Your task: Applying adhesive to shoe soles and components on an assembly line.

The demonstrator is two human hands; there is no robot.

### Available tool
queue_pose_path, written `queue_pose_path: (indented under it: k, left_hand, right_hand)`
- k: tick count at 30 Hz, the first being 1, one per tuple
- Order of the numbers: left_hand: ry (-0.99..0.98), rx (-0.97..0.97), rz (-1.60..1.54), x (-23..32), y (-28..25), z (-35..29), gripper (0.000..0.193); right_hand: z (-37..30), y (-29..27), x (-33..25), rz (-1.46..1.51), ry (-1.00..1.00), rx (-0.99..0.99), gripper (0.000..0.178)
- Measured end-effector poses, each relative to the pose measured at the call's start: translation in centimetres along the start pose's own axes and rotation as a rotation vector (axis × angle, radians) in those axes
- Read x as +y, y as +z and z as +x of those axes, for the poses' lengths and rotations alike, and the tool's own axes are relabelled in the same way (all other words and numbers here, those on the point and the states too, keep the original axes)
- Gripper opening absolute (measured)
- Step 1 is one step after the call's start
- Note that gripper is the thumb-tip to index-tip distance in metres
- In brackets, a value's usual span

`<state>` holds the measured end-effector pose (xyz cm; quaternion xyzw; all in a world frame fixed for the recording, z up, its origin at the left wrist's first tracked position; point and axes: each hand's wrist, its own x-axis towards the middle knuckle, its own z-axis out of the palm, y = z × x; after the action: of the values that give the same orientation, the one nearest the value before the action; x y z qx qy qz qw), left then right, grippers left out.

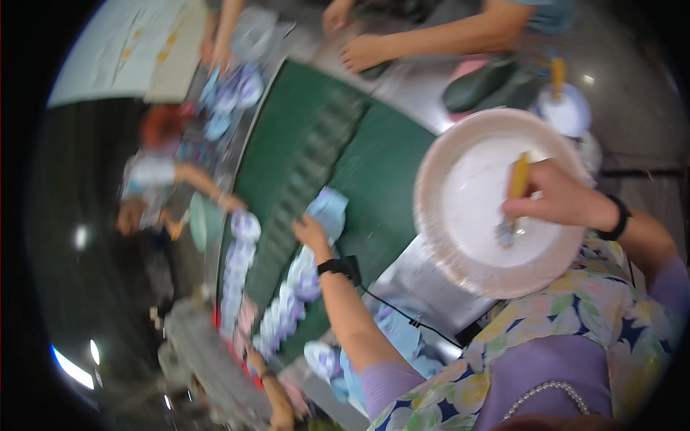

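In my right hand [546,194] is a brush with a yellow handle [519,176], its bristles down in white liquid [474,169]. The liquid lies in a wide, pale pink basin [431,237] covered with clear film. My left hand [310,233] reaches over a green conveyor belt [381,172], fingers curled at the edge of a light-blue and lilac piece [329,208]; blur hides the exact grip. Below that hand, a row of overlapping lilac pieces [280,323] runs down the belt. Dark pieces [316,161] lie in a long row to its left.
Across the belt, a co-worker [154,172] touches another lilac row [237,273]. Other people's hands [370,54] work at the top. Dark shoe-shaped items [478,86] and a white pot with a brush [568,111] stand beyond the basin. More blue pieces [399,334] lie beside my left arm.
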<state>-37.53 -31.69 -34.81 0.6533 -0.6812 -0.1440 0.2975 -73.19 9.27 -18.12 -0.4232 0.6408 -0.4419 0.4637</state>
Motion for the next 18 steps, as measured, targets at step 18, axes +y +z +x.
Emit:
queue_pose_path:
  k: [18]
  left_hand:
    - [-0.098,-0.558,-0.629,11.0,-16.2,-12.9,0.057]
  right_hand:
    - [-4.6,4.5,0.7,0.082,-0.644,0.129,0.028]
